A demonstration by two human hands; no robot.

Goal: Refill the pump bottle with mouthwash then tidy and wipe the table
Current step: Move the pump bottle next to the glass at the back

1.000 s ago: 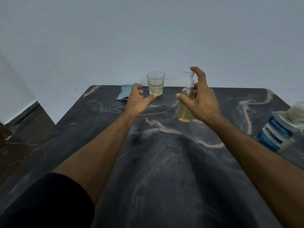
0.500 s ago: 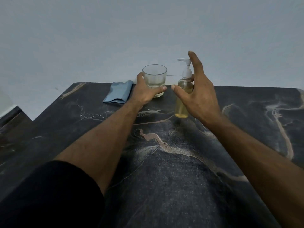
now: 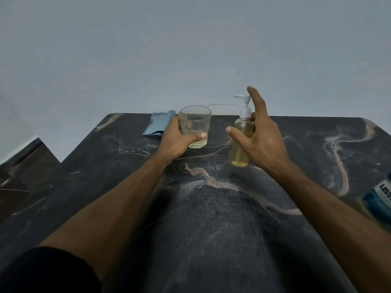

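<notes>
A dark, nearly black stone-patterned table (image 3: 211, 229) with pale tan and white veins fills the lower part of the view, its far edge running along a plain grey wall. Near that far edge a folded light-blue cloth (image 3: 158, 123) lies flat. Just to its right stands a clear, straight-sided drinking glass (image 3: 195, 125) with a shallow layer of pale yellowish liquid. Further right, apart from the glass, a clear plastic pump bottle (image 3: 241, 142) of yellow liquid with a white pump head stands upright. At the right edge, a blue-and-white labelled bottle (image 3: 380, 197) is only partly visible.
</notes>
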